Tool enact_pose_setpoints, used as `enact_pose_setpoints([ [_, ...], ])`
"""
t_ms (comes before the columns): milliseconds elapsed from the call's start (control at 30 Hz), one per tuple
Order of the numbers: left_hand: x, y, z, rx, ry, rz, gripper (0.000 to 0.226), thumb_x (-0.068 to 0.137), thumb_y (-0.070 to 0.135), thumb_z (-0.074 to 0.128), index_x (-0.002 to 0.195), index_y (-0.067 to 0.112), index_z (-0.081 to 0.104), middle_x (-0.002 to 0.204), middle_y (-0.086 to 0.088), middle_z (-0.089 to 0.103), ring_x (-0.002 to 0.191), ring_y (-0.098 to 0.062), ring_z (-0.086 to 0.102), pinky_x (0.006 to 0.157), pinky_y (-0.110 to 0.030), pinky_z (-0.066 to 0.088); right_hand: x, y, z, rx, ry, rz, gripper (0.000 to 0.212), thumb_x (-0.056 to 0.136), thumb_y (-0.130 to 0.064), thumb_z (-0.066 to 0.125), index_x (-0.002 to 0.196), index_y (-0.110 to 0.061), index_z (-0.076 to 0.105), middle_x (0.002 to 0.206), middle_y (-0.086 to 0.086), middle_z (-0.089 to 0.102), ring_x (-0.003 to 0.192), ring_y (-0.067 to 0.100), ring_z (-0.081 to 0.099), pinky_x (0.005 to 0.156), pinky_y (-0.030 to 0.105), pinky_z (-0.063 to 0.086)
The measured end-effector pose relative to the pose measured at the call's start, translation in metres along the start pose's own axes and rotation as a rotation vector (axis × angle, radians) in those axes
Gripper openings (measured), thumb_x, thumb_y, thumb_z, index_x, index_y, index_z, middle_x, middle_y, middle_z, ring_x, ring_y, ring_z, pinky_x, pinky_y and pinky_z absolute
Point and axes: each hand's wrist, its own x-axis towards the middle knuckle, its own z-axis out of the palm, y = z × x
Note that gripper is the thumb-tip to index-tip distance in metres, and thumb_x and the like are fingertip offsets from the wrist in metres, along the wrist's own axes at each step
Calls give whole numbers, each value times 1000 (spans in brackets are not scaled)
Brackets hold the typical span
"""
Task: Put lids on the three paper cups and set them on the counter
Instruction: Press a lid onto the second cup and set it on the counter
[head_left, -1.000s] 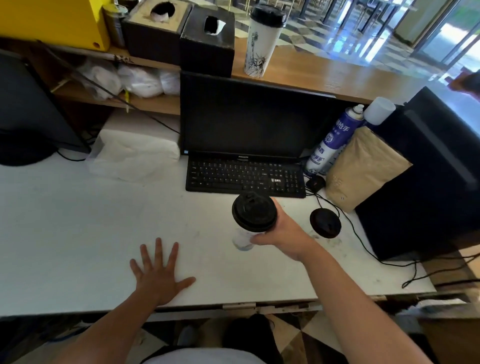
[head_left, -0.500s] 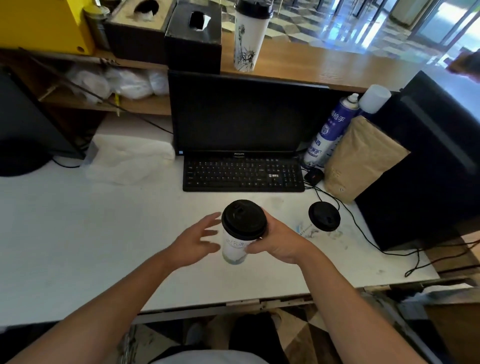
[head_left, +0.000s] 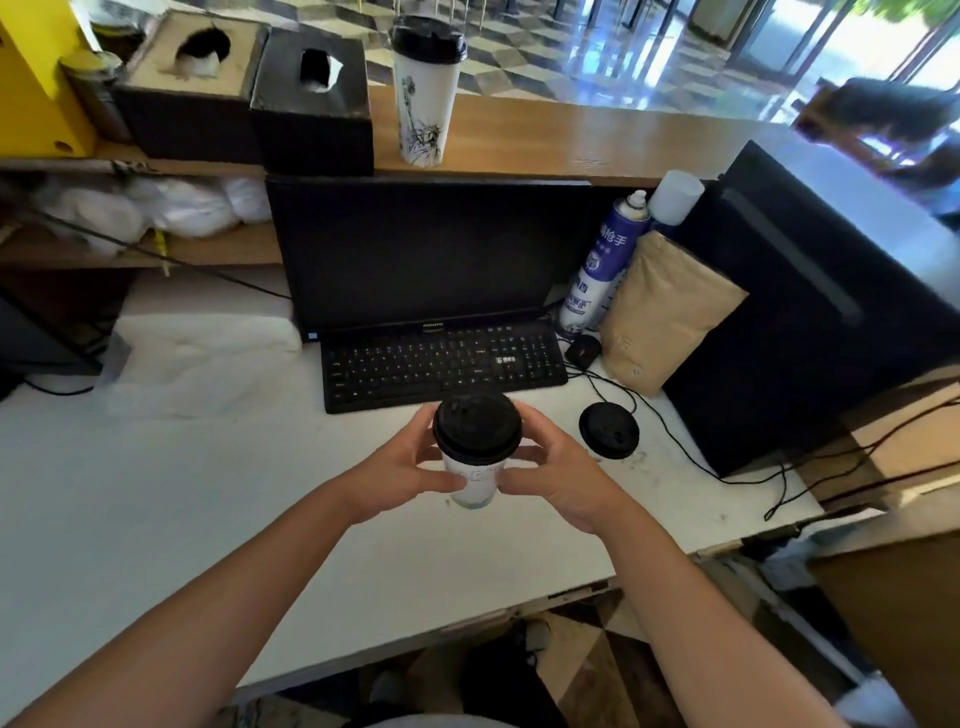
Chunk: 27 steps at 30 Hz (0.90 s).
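Note:
A white paper cup (head_left: 475, 478) with a black lid (head_left: 477, 427) on top is held above the white desk (head_left: 156, 493). My left hand (head_left: 402, 467) grips its left side and my right hand (head_left: 553, 473) grips its right side. A second black lid (head_left: 609, 430) sits to the right of my hands; what is under it is hidden. A tall white cup (head_left: 423, 104) with a black lid stands upright on the wooden counter (head_left: 597, 140) behind the monitor.
A black monitor (head_left: 415, 254) and keyboard (head_left: 441, 364) sit just beyond my hands. A spray can (head_left: 597, 270), brown paper bag (head_left: 665, 312) and black box (head_left: 810, 301) crowd the right. Two tissue boxes (head_left: 249, 98) stand on the counter's left. Cables (head_left: 675, 441) trail right.
My left hand rose from lying flat on the desk and closed on the cup's left side. The cup stayed in my right hand, now held by both hands.

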Motion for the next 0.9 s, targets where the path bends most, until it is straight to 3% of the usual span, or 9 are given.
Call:
enact_pose_setpoints([
  [133,15,17,10,76,220,10,77,70,14,89,126,35,40,124,15,56,113,-11,59,81,-23,54,5,-7,-5,170,246,7,61,86,1,74,139,-22,55,132,6,60,113,29,67,84,45,63],
  [267,32,35,18,173,258,51,64,68,18,90,103,47,46,112,19,55,97,-7,60,71,-23,55,12,-14,-12,203,400,-57,38,90,2,65,125,-13,64,123,8,67,112,29,68,90,43,61],
  [367,43,48,18,194,217,75,56,70,18,89,110,38,56,111,10,64,100,-16,64,80,-33,58,14,-25,-19,169,390,-93,37,88,5,59,118,-14,69,116,1,74,112,23,69,95,40,59],
  [467,52,61,11,206,204,74,53,73,16,86,118,26,60,109,7,70,101,-15,66,87,-36,58,18,-38,-33,110,319,-139,43,88,6,56,114,-24,74,110,-4,77,109,18,71,95,36,58],
  [567,61,78,6,218,220,129,51,75,10,85,116,27,62,103,11,74,98,-7,69,84,-26,57,29,-53,-50,72,224,-165,45,88,5,56,118,-23,73,111,1,77,107,22,71,90,38,60],
  [667,73,95,0,273,322,158,50,73,15,87,115,28,62,102,11,73,93,-4,69,78,-23,56,45,-69,-63,101,148,-203,42,89,7,58,121,-18,69,115,6,75,104,22,72,83,36,61],
  [900,115,142,-17,454,549,219,66,65,41,87,123,34,58,113,15,65,96,-5,64,81,-27,55,89,-109,-100,21,113,-339,41,87,-12,76,124,-25,66,121,-5,73,113,19,70,97,48,57],
])
